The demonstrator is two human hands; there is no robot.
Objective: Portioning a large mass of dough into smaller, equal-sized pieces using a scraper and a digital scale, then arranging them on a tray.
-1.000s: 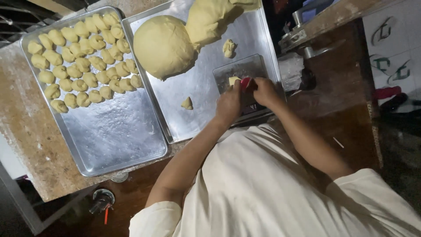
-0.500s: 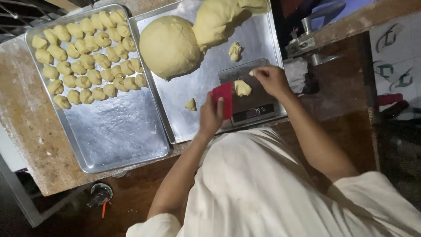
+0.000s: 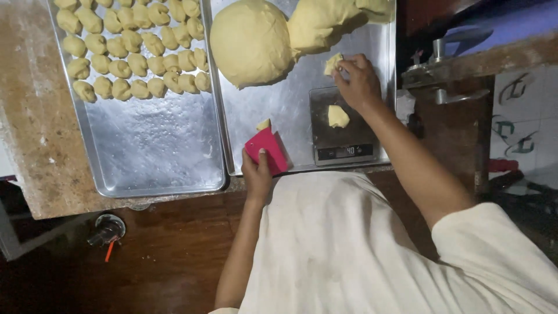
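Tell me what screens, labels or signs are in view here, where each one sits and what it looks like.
Scale display: a small, pale, rectangular readout with dark digits, on the front edge of the grey kitchen scale, on the right metal tray below the right hand.
Wall markings: dark painted strokes on the white tiled wall, far right.

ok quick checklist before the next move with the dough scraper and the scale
1. Left hand has a grip on the red scraper: ok.
2. Right hand pinches a small dough piece above the right tray: ok.
3. Dough portion sits on the scale platform, clear of the display: ok.
4. Scale display lit: ok; whether the weight is right: cannot tell.
5. Free space on the left tray below the rows of shaped pieces: ok.
6. Loose dough scrap touches the scraper's top edge: not ok.
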